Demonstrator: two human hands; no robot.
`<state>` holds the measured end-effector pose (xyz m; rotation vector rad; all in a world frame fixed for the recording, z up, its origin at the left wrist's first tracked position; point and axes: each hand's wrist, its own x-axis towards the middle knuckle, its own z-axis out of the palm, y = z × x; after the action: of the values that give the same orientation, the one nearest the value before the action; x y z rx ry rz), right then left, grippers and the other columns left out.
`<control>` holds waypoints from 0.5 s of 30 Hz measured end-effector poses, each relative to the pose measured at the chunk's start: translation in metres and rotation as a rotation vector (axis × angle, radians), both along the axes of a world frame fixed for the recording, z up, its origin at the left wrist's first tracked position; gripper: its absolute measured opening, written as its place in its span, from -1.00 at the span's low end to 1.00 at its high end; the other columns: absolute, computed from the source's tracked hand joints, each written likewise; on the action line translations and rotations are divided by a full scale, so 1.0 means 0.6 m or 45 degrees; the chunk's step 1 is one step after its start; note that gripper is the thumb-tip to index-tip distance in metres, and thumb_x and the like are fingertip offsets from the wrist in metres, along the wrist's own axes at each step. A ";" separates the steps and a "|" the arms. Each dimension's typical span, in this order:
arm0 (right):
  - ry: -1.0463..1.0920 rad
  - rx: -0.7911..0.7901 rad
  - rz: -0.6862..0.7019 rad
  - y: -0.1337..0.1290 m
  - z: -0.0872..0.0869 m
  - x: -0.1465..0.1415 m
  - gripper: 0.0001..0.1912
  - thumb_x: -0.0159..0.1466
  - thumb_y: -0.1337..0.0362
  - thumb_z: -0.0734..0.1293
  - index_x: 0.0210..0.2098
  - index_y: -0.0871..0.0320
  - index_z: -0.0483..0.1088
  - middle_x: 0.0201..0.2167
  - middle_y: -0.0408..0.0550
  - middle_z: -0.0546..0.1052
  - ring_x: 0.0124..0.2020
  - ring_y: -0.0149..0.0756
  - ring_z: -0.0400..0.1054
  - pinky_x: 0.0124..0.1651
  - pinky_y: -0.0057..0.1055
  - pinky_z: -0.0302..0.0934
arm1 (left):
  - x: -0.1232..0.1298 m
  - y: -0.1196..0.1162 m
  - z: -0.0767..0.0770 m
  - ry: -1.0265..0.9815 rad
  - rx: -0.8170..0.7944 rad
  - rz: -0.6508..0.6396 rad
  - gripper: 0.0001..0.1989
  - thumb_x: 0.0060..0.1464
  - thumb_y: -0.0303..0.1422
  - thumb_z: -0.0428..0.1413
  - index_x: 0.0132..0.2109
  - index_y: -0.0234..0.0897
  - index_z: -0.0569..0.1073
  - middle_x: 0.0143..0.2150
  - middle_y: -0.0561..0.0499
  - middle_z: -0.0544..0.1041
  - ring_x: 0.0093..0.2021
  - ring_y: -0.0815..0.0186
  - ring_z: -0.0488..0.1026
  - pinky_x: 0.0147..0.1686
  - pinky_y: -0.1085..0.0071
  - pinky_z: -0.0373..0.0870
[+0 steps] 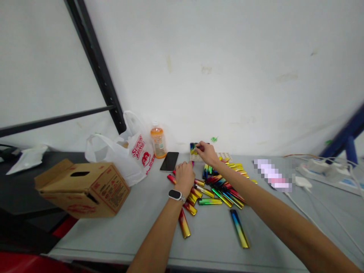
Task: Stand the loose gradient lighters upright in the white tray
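Hovering over a messy grey desk [142, 235], folks: the right hand [208, 153] is at the pale tray [225, 156] by the wall, fingertips pinched together, though I honestly can't tell if they've got anything. The left hand [184, 176], watch [175, 195] on the wrist, is curled over the red-and-gold side of a loose heap of shiny tubes [210, 202], grip hidden from me too. 1 blue-and-yellow tube [239, 229] lies apart, nearer the front edge.

Table [136, 231]: grey | middle: loose heap of shiny lighters [209, 202], two nearer front edge | back: pale tray [226, 156], upright bottle [158, 142], black phone [170, 161] | left: plastic bag [129, 159], cardboard box [85, 189] | right: power strip [342, 178], white charger [303, 182]
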<state>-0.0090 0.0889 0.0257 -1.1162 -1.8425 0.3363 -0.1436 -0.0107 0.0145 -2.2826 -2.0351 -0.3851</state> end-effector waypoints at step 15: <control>-0.502 -0.026 0.046 0.085 0.027 -0.030 -0.80 0.22 0.40 0.34 -0.20 0.19 0.59 -0.23 0.04 0.66 -0.21 -0.20 0.54 -0.08 -0.36 0.34 | -0.003 -0.006 0.005 -0.578 -0.070 -0.121 -0.82 0.26 -0.42 -0.03 0.00 -0.31 0.31 -0.21 -0.22 0.57 -0.16 0.10 0.54 -0.18 0.32 0.36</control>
<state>-0.0269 0.1400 0.0419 -1.2289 -2.2089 0.1621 -0.1453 -0.0145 0.0172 -2.5128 -2.1419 -0.9422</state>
